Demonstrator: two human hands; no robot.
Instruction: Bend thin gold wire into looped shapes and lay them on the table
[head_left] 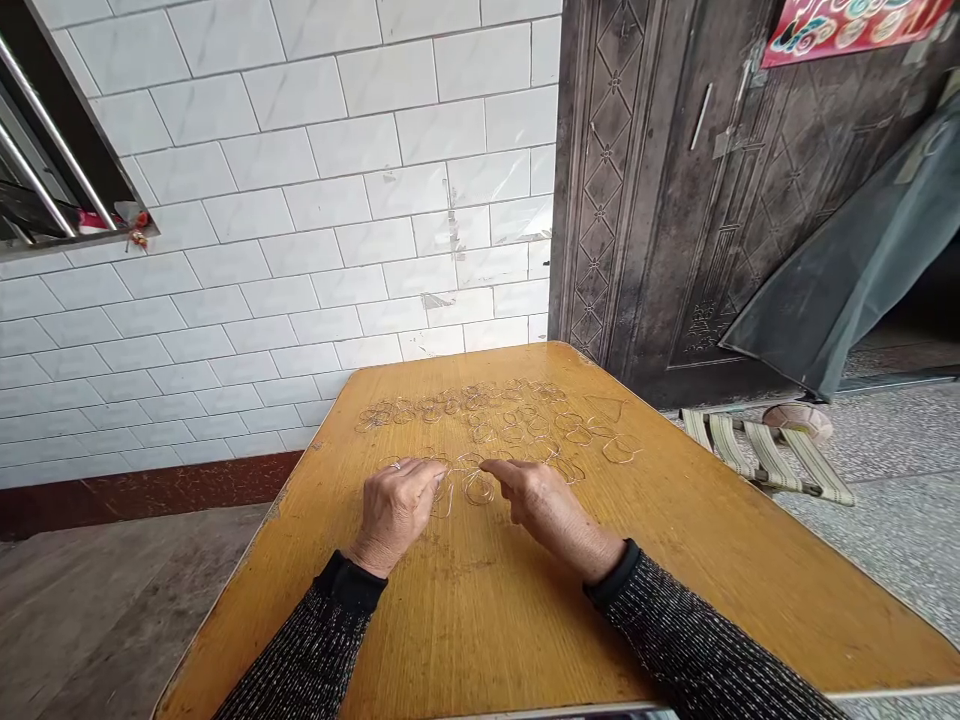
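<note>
Two dark sleeves (322,625) lie nearest, leading to the left hand (396,508) and right hand (553,512), fingers drawn in; whether either grip holds anything cannot be told. Between them, one distinct wire loop (479,489) sits on the single surface (457,620), probably light and springy, best pinched at its rim. Beyond, overlapping loops (451,402) are too tangled to count.

A hand could pass low over the near part of the surface (465,640) between the left sleeve (311,640) and right sleeve (697,630), or along its right side, where bare wood runs to the edge. Farther in, thin wire loops (431,408) obstruct in uneven rows, the nearest hemmed by the left grip (395,508) and right grip (551,510) (fingertips just a slim gap apart), with the tiled wall (300,200) behind.
</note>
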